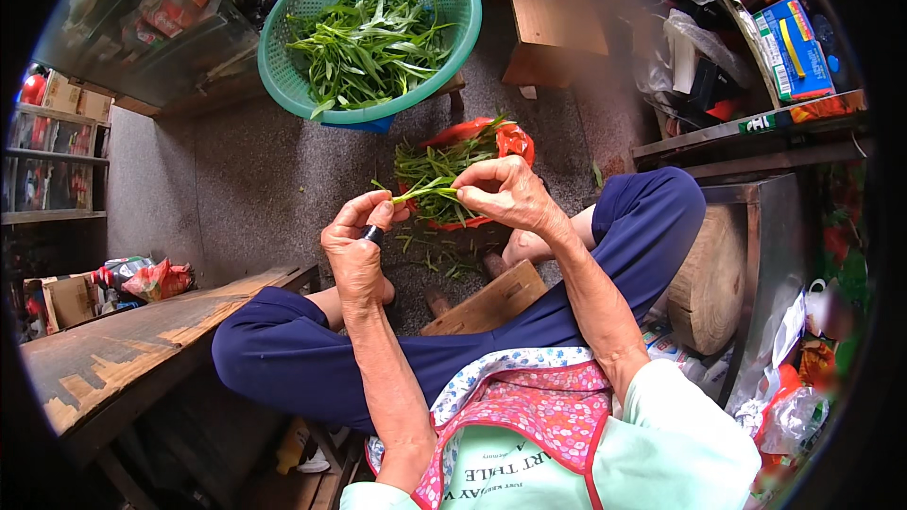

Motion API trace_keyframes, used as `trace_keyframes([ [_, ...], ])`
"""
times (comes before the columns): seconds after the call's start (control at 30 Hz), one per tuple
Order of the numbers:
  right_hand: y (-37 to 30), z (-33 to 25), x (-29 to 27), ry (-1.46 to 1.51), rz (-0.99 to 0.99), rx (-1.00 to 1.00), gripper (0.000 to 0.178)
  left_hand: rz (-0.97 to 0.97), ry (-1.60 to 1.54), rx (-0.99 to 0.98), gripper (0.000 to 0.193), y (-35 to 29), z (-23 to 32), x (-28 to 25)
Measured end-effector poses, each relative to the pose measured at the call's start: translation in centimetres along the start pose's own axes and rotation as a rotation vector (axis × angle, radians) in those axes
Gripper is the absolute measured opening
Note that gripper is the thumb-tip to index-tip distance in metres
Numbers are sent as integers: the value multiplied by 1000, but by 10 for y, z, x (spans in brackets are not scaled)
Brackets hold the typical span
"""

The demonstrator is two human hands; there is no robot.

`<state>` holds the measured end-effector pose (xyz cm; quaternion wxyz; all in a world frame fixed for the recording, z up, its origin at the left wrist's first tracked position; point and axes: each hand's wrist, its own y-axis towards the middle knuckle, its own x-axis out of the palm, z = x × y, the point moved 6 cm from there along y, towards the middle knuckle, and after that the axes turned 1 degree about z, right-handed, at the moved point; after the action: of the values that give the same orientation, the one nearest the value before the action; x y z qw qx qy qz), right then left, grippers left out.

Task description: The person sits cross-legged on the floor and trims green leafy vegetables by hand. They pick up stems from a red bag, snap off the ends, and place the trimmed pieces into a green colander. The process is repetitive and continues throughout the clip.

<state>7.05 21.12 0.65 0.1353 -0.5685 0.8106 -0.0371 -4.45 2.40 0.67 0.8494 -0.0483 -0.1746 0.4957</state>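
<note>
Between my two hands stretches a thin sprig of leafy greens, its pale stem end toward the left. My left hand pinches that end between thumb and fingers, and a black band or sleeve sits on its thumb. At the other end my right hand grips the sprig with thumb and forefinger. Just below and behind the hands, a red plastic bag lies open on the floor, filled with more long-leaved greens. Beyond it stands a green colander heaped with picked-looking leaves.
Loose leaf scraps litter the dark floor. A small wooden stool stands ahead, a wooden board between my legs. A worn wooden bench is at left; cluttered shelves and a round wood block are at right.
</note>
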Motion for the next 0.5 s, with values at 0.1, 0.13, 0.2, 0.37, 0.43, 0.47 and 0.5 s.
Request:
trace_keyframes([
  [0.1,-2,-17,-2,-362,96,-183,9,-36,110,-54,14,-1,-5,4],
  [0.13,-2,-18,0,-520,128,-272,9,-68,129,-69,13,-1,-11,5],
  [0.2,-4,-17,1,-700,221,-375,10,-131,181,-89,11,-3,-17,10],
  [0.37,-4,24,-26,55,618,-69,12,-120,530,-50,11,-5,-25,17],
  [0.43,-7,15,-33,64,707,-132,10,-110,584,-54,12,-4,-25,21],
  [0.47,-8,7,-21,-70,573,-152,10,-99,675,-57,13,-6,-23,22],
  [0.5,-8,-9,-4,-259,376,-265,9,-105,660,-66,14,-8,-24,25],
])
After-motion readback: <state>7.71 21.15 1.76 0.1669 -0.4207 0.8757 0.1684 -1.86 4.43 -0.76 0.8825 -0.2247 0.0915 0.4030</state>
